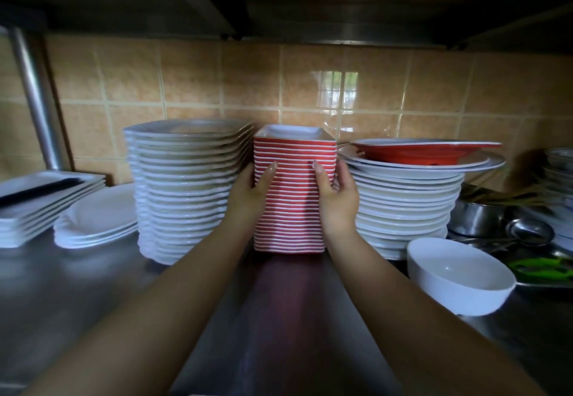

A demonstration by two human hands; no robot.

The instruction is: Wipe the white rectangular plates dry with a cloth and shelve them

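A stack of white rectangular plates (46, 200) lies at the far left of the steel shelf (93, 296). No cloth is in view. Both my hands are at a tall stack of red-and-white square dishes (291, 197) in the middle of the shelf. My left hand (248, 192) grips its left side, thumb lying on the front face. My right hand (336, 194) grips its right side the same way. The stack stands upright on the shelf, between two piles of white plates.
A tall pile of white plates (186, 191) stands left of the red stack, with oval white plates (99, 219) beside it. Right of it is another white pile (406, 206) topped by a red dish (424, 151). A white bowl (459, 274) and steel pots (483, 216) are at the right.
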